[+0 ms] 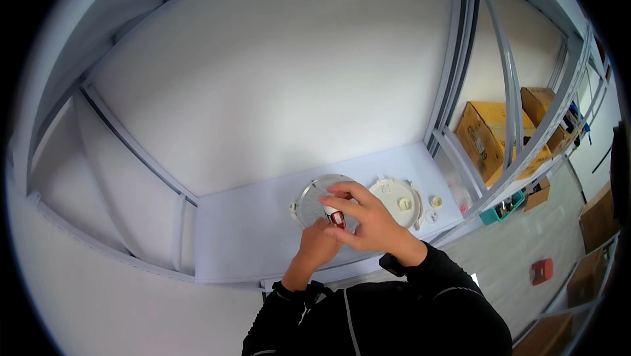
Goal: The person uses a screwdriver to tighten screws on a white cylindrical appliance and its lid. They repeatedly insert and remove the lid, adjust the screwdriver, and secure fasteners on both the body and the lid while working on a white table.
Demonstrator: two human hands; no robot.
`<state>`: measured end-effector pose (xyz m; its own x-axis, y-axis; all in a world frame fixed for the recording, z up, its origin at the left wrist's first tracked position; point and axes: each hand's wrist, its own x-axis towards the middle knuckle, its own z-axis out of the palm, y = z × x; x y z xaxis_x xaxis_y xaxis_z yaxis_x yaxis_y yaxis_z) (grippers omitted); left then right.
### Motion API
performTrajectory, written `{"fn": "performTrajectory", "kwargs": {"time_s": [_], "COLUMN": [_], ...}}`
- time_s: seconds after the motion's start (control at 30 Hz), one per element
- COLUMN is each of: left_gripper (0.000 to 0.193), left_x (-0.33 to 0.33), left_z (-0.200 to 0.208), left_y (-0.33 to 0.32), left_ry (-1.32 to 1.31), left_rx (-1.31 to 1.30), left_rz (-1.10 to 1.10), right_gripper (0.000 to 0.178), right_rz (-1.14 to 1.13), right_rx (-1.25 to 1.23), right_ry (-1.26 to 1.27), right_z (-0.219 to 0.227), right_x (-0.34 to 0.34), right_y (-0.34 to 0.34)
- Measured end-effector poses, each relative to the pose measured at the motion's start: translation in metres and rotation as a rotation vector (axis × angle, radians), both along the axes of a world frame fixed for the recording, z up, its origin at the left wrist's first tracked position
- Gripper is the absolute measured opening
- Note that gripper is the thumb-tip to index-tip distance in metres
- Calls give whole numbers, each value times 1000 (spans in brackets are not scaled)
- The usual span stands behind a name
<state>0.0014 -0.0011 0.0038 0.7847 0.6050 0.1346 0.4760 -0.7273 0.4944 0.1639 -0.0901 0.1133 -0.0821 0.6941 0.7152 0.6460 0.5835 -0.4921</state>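
A small red, white and dark cylindrical container (336, 217), too small to name more exactly, is held between my hands above the table. My left hand (317, 245) is closed around its lower part, with most fingers hidden. From the right, my right hand (373, 219) curls over the top of it, index finger and thumb closed about it. Below my hands lies a round, greyish translucent disc (310, 203) with a shiny rim, partly covered by them. To its right sits a round white base (389, 190) carrying a small cream-coloured part (405, 204).
Two small round pieces, a cream ring (435, 201) and a pale disc (430, 216), lie near the right end of the white table (236, 238). Grey frame posts (453, 60) border the table. Beyond stand cardboard boxes (490, 139), a teal bin (503, 211) and a red stool (542, 271).
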Motion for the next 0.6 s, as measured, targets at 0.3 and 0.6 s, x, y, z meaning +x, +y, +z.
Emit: {"fn": "performTrajectory", "kwargs": {"time_s": [0.3,0.6], "left_gripper": [29,32], "left_x": [0,1], "left_z": [0,2], "left_y": [-4,-3], "left_ry": [-18,-9], "left_rx": [91,80], "left_rz": [-1,-21], "right_gripper": [58,57], "right_rz": [16,-5], "right_rx": [-16,-94], "right_ry": [123,168], "right_z": [-4,-6], "right_x": [-1,4], "right_y": [2,2]}}
